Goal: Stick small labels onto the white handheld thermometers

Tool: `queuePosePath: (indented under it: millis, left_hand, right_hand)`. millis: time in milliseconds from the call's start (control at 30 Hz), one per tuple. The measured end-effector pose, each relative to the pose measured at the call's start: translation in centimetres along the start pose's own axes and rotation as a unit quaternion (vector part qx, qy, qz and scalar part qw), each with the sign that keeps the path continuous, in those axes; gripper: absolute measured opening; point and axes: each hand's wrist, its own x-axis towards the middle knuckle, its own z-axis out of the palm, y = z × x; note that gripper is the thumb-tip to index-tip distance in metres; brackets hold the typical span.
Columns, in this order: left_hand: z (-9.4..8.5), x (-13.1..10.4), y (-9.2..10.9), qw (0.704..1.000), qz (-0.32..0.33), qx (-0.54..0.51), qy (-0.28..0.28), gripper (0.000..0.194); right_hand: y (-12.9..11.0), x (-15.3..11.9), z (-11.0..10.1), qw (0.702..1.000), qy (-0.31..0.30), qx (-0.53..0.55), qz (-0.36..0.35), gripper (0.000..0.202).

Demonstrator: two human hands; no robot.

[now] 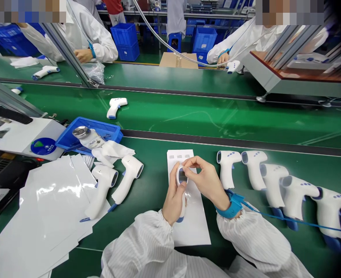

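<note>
A white handheld thermometer (181, 175) with a dark screen is held upright over a white label sheet (200, 227). My left hand (173, 197) is wrapped round its body. At the screen's upper right edge, my right hand (207, 179) has thumb and forefinger pinched together; whatever is between them is too small to make out. A blue strap circles my right wrist. Two more white thermometers (129, 177) (102, 189) lie to the left, and several stand in a row (228, 166) to the right.
Glossy white sheets (51, 208) cover the left side, below a blue tray (112, 133) holding a bottle. Behind runs a green belt (170, 112) with one thermometer (116, 107). Co-workers' hands (84, 55) (223, 58) are across it. A slanted metal frame (69, 58) rises at left.
</note>
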Motion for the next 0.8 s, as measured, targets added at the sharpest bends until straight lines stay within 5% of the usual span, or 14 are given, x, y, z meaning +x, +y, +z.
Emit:
queuePosePath:
  millis: [167, 367, 500, 667, 800]
  left_hand:
    - [0.1, 0.2, 0.9, 0.99, -0.062, -0.127, -0.018, 0.047]
    - [0.1, 0.8, 2.2, 0.989, -0.086, -0.12, 0.032, 0.04]
    - [0.1, 0.6, 2.5, 0.99, -0.081, -0.102, 0.044, 0.036]
    - [0.3, 0.4, 2.8, 0.994, -0.07, -0.065, 0.051, 0.034]
    - [0.3, 0.3, 3.2, 0.994, -0.075, -0.048, 0.057, 0.033]
  right_hand:
    - [0.3, -0.2, 0.1, 0.997, -0.015, 0.07, 0.008, 0.007]
    - [0.3, -1.0, -0.6, 0.991, -0.049, 0.126, 0.021, 0.014]
    - [0.7, -1.1, -0.8, 0.993, -0.036, 0.103, 0.036, 0.016]
    - [0.6, -1.3, -0.5, 0.998, 0.005, 0.034, -0.044, 0.013]
    - [-0.7, -2.2, -0.7, 0.998, -0.017, -0.038, -0.043, 0.012]
